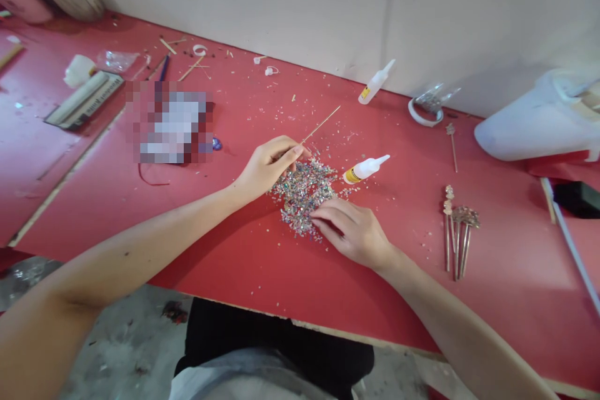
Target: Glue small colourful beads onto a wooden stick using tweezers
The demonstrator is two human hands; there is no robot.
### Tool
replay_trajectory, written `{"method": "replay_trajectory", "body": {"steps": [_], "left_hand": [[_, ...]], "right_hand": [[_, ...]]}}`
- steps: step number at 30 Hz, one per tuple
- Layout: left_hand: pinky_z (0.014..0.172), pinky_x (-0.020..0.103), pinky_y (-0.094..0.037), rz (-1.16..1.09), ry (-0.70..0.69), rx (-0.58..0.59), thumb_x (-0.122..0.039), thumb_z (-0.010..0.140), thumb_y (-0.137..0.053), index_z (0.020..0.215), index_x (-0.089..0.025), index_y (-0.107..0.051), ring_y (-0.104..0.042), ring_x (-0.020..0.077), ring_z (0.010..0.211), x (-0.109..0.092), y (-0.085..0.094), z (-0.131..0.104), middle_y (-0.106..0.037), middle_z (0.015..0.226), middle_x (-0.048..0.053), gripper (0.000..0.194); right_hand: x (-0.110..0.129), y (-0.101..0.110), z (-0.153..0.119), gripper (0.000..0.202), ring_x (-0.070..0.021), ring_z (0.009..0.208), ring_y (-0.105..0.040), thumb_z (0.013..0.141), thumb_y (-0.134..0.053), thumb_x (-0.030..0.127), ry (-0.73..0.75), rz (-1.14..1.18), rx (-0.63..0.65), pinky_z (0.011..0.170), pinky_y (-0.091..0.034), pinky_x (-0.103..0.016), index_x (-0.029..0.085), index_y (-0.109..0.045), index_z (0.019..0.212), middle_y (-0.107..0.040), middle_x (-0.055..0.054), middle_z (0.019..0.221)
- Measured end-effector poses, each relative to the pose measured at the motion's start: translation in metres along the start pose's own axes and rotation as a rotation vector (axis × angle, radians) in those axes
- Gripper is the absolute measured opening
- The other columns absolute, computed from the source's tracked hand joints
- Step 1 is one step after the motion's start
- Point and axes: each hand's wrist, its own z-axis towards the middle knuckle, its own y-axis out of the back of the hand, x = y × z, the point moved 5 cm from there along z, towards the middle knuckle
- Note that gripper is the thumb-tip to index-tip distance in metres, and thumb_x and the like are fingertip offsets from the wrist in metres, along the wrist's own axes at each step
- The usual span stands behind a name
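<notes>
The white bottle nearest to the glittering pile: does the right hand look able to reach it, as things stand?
Probably yes: the white bottle is beyond the right hand, with only red tabletop and scattered bits between them, though the hand would first need to leave the glittering pile.

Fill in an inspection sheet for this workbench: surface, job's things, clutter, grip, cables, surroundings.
Surface: red tabletop, strewn with small specks.
Job's things: glittery chips piled between the hands; thin stick; yellow-labelled bottle beside the pile; decorated sticks grouped to the right.
Clutter: second bottle near the wall; lettered box and thin red strand at left.
Grip: left hand pinches the thin stick; right hand at the chips, contents unclear.
Cables: nothing seen.
Surroundings: pale wall behind; littered grey floor below.
</notes>
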Motion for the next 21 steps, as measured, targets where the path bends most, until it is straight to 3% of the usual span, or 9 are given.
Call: {"method": "replay_trajectory", "body": {"steps": [2,7,13,18,21], "left_hand": [[0.051,0.017,-0.042,0.002,0.004,0.005,-0.035,0.097,-0.05,0.089,-0.016,-0.071,-0.049,0.0055,0.054,0.001,0.0,0.0,-0.057,0.071,0.002,0.029],[0.051,0.017,-0.043,-0.006,0.002,-0.004,-0.037,0.096,-0.051,0.089,-0.016,-0.07,-0.052,0.0062,0.057,0.0,0.0,0.0,-0.057,0.071,0.002,0.029],[0.051,0.017,-0.043,-0.011,0.005,-0.004,-0.036,0.096,-0.052,0.088,-0.016,-0.07,-0.053,0.0062,0.059,-0.002,-0.001,0.0,-0.058,0.073,0.003,0.029],[0.051,0.017,-0.043,-0.012,0.007,0.001,-0.033,0.097,-0.051,0.089,-0.015,-0.07,-0.052,0.0057,0.057,-0.002,0.0,0.0,-0.057,0.072,0.002,0.027],[0.051,0.017,-0.043,-0.006,0.005,0.006,-0.032,0.097,-0.051,0.09,-0.016,-0.07,-0.05,0.0054,0.055,0.0,0.0,0.0,-0.057,0.072,0.002,0.027]], "right_hand": [[0.001,-0.001,0.0,0.013,-0.0173,0.086,-0.069,0.092,-0.055,0.016,0.027,-0.017,0.017,0.071,-0.056,-0.027,0.018,-0.064,0.101,-0.071,-0.007,0.093],[-0.012,0.004,-0.003,0.013,-0.0164,0.085,-0.068,0.091,-0.055,0.016,-0.126,0.02,-0.038,0.072,-0.056,-0.028,0.02,-0.064,0.099,-0.07,-0.006,0.093],[-0.003,0.0,-0.003,0.012,-0.0162,0.085,-0.068,0.092,-0.055,0.017,0.045,0.048,0.061,0.068,-0.055,-0.026,0.02,-0.063,0.099,-0.07,-0.005,0.091],[-0.011,0.006,-0.004,0.012,-0.0162,0.083,-0.068,0.091,-0.056,0.016,-0.054,-0.011,-0.017,0.069,-0.055,-0.026,0.019,-0.063,0.099,-0.07,-0.006,0.093],[-0.01,0.006,-0.004,0.012,-0.016,0.084,-0.068,0.09,-0.056,0.016,-0.018,0.014,-0.004,0.069,-0.055,-0.026,0.02,-0.063,0.1,-0.07,-0.006,0.092]]}}
